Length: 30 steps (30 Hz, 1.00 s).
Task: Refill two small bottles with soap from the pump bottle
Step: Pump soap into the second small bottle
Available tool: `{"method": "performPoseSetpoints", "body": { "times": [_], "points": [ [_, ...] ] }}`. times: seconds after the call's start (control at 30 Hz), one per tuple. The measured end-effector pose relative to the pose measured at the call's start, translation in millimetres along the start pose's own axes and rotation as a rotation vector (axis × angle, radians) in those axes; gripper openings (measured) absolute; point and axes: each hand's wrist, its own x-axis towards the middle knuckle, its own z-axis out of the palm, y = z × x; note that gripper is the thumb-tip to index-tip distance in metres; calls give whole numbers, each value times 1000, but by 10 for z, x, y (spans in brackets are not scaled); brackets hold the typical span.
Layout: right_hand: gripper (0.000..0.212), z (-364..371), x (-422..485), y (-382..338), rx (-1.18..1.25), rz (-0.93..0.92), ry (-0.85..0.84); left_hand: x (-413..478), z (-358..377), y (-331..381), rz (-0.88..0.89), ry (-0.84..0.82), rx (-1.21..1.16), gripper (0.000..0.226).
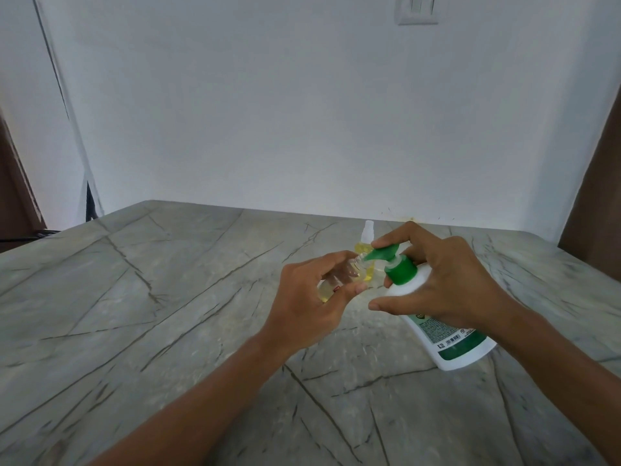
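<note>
My right hand (447, 280) grips the white pump bottle (450, 338) near its green collar, with the forefinger on the green pump head (484, 254). The bottle is tilted toward the left. My left hand (312, 304) holds a small clear bottle (100, 286) with yellowish liquid, tilted so that its open neck meets the pump's spout. Behind the spout a second small bottle (364, 245) with yellow liquid and a clear spray cap stands upright on the table.
The grey marble-patterned table (168, 314) runs to a white wall at the back. A wall switch (417, 8) sits high on the wall. Dark brown panels stand at the far left and far right edges.
</note>
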Motion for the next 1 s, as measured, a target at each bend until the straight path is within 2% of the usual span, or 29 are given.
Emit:
{"method": "performPoseSetpoints", "body": {
  "times": [0.1,0.27,0.77,1.0],
  "points": [
    [64,4,-3,-4,0,7,-9,4,1,-5,-3,5,8,39],
    [81,14,-8,-15,-65,-11,-48,19,-19,-22,-24,18,15,38],
    [57,-12,-6,-44,40,-14,9,-18,11,-7,13,2,5,43],
    [68,14,4,-13,-10,-15,-26,3,2,-18,-40,16,-9,37]
  ]
}}
